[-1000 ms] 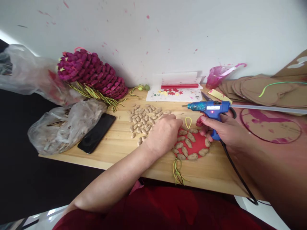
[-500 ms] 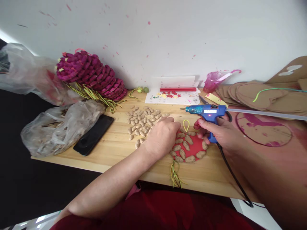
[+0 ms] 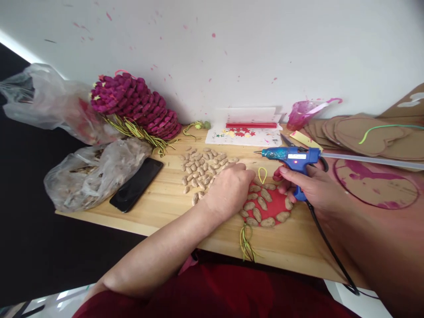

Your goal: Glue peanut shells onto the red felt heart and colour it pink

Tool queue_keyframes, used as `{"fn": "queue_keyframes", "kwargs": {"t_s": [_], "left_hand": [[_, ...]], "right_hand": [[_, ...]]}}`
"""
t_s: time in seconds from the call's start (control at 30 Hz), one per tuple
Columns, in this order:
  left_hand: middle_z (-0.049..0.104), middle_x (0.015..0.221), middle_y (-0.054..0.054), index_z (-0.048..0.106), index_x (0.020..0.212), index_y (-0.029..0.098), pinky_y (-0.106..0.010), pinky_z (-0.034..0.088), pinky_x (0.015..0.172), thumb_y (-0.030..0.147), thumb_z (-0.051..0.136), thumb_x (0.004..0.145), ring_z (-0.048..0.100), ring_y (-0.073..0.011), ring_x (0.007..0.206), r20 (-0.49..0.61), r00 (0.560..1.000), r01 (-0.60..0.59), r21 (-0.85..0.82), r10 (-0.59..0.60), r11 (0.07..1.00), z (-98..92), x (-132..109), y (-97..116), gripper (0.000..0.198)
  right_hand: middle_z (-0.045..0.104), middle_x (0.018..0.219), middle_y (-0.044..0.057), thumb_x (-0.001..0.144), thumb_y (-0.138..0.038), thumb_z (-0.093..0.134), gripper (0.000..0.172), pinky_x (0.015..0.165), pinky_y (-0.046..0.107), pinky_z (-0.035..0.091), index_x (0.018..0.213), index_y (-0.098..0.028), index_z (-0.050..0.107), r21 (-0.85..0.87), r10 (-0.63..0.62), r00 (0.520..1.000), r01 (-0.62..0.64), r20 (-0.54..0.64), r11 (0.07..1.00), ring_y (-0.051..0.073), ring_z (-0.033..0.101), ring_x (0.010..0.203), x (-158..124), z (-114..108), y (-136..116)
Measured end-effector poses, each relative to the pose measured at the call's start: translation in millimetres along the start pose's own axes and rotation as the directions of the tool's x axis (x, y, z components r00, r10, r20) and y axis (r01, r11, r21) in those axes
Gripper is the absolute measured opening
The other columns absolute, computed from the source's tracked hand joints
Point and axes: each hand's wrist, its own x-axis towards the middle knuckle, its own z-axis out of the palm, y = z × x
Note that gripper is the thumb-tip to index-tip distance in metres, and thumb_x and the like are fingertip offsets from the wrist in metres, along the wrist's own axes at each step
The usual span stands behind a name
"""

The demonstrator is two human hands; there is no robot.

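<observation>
A red heart-like or round base (image 3: 273, 198) lies on the table, with several peanuts (image 3: 263, 202) fixed along its rim and across its middle. A yellow cord loop (image 3: 262, 175) stands out at its far side and a yellow-green tassel (image 3: 247, 245) hangs from its near side. My left hand (image 3: 233, 187) is closed at the base's left edge, its fingertips curled down and hidden, so what they pinch does not show. In my right hand (image 3: 306, 183) is a blue hot glue gun (image 3: 291, 157), its nozzle pointing left above the base's far side.
Loose peanuts (image 3: 202, 170) are spread left of the base. Further left are a phone (image 3: 136, 185), a plastic bag (image 3: 94, 176) and a purple peanut-covered piece (image 3: 134, 104). Star cutouts lie on white paper (image 3: 243, 139) at the back. Cardboard shapes (image 3: 357, 134) and a pink-stained cup (image 3: 300, 115) stand right.
The whole view has shifted slightly, so everything sits a little further right. Both hands hold nearly the same places over the base, and the glue gun stays in my right hand.
</observation>
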Motion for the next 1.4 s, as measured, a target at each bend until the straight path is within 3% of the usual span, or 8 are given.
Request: {"fn": "queue_keyframes", "kwargs": {"t_s": [0.73,1.03,1.17,1.27,1.4], "left_hand": [[0.065,0.080,-0.005,0.074,0.080,0.016,-0.031,0.048,0.072,-0.001,0.053,0.079,0.061,-0.0184,0.074,0.014,0.999,0.051,-0.133,-0.050,0.990,-3.6,2.6,-1.6,0.027],[0.071,0.082,-0.004,0.078,0.086,0.019,-0.029,0.051,0.073,0.008,0.059,0.086,0.065,-0.0174,0.077,-0.096,0.995,0.004,-0.212,-0.025,0.977,4.3,-6.0,-12.5,0.021],[0.075,0.086,-0.003,0.079,0.096,0.020,-0.029,0.053,0.076,0.012,0.060,0.088,0.068,-0.0167,0.080,-0.107,0.990,0.057,-0.258,-0.087,0.965,-2.4,-7.2,-17.6,0.022],[0.074,0.083,-0.002,0.079,0.093,0.020,-0.029,0.053,0.078,0.012,0.062,0.087,0.067,-0.0160,0.077,-0.157,0.978,0.096,-0.252,-0.138,0.963,-8.0,-6.2,-19.5,0.019],[0.074,0.083,-0.001,0.079,0.088,0.021,-0.029,0.053,0.077,0.012,0.066,0.084,0.066,-0.0156,0.076,-0.139,0.978,0.115,-0.271,-0.157,0.956,-7.6,-4.8,-17.5,0.016]], "right_hand": [[0.068,0.083,0.004,0.089,-0.021,0.068,0.010,0.027,0.022,0.047,0.085,-0.016,0.060,0.056,0.015,0.999,-0.017,0.047,0.998,0.013,0.064,0.052,-1.8,2.8,-3.9],[0.066,0.076,0.000,0.090,-0.019,0.067,0.008,0.028,0.020,0.044,0.088,-0.017,0.059,0.107,-0.001,0.997,-0.007,0.072,0.994,0.011,0.062,0.049,-1.0,2.8,-4.3],[0.066,0.075,0.000,0.091,-0.018,0.067,0.009,0.028,0.019,0.043,0.088,-0.016,0.058,0.120,-0.006,0.996,-0.004,0.086,0.993,0.011,0.062,0.048,-1.0,1.7,-4.4],[0.067,0.075,0.000,0.090,-0.018,0.068,0.009,0.028,0.018,0.042,0.088,-0.016,0.059,0.112,-0.001,0.996,-0.009,0.086,0.994,0.010,0.062,0.047,-0.6,1.1,-4.4],[0.067,0.076,0.000,0.091,-0.019,0.067,0.009,0.029,0.018,0.041,0.087,-0.016,0.060,0.097,-0.011,0.995,0.001,0.098,0.995,0.010,0.062,0.047,0.1,0.5,-3.5]]}}
